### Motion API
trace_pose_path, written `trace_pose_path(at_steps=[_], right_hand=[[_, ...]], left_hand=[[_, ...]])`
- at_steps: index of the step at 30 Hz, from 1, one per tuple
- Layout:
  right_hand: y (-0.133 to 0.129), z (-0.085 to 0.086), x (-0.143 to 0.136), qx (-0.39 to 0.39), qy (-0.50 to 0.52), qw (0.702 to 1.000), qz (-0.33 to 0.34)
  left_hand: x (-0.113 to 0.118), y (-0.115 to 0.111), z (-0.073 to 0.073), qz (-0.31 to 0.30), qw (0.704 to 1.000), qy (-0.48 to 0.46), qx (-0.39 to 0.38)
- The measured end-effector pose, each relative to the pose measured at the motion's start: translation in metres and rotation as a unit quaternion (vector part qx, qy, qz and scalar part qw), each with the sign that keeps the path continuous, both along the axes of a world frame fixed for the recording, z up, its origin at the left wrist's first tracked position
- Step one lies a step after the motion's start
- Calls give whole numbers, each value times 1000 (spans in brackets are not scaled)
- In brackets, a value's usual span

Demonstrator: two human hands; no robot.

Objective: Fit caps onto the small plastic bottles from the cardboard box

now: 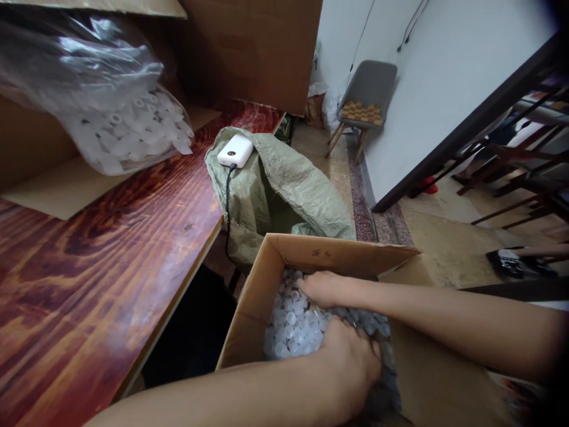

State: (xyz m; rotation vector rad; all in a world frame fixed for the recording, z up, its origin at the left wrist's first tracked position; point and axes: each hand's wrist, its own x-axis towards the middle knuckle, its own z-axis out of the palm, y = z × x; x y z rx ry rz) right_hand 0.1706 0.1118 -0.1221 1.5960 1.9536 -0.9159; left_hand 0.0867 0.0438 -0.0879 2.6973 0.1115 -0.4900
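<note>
A cardboard box (253, 314) holds a heap of small translucent white plastic pieces (293, 320), cup-like and tubular. My left hand (349, 365) reaches into it from the lower left, fingers curled down towards the heap. Farther back in the box, my right hand (323, 289) comes in from the right, its fingers bent against the pieces near the back wall. Both hands look closed, but the undersides of the fingers are hidden, so what they grip does not show. A thin clear film appears around the pieces at the right side.
On the reddish wood-grain table (146, 237), a clear bag (133, 118) of similar pieces rests in a larger carton (249, 53). A green woven sack (302, 184) carries a white power bank (235, 150) with a black cable (227, 201). A grey chair (368, 89) stands by the wall.
</note>
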Motion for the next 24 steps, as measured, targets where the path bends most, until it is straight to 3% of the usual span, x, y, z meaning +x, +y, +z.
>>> trace_pose_path(at_steps=[3,5,9,13,16,20,24], right_hand=[[15,18,-3,-46,107,991,-64],[20,24,-4,-102,203,967,-115],[16,23,-3,-218,378,867,-240],[12,16,-1,-287,474,767,-324],[16,17,0,-310,517,714,-357],[23,27,2,-310,552,671,-385],[27,39,2,-305,575,650,-392]], left_hand=[[-23,18,11,44,999,-30,-4],[-42,27,15,84,996,-41,-7],[-79,38,20,175,982,-56,-36],[-97,42,28,315,922,-120,-194],[-99,47,36,371,864,-176,-293],[-96,53,40,412,807,-219,-361],[-95,54,37,420,788,-217,-395]])
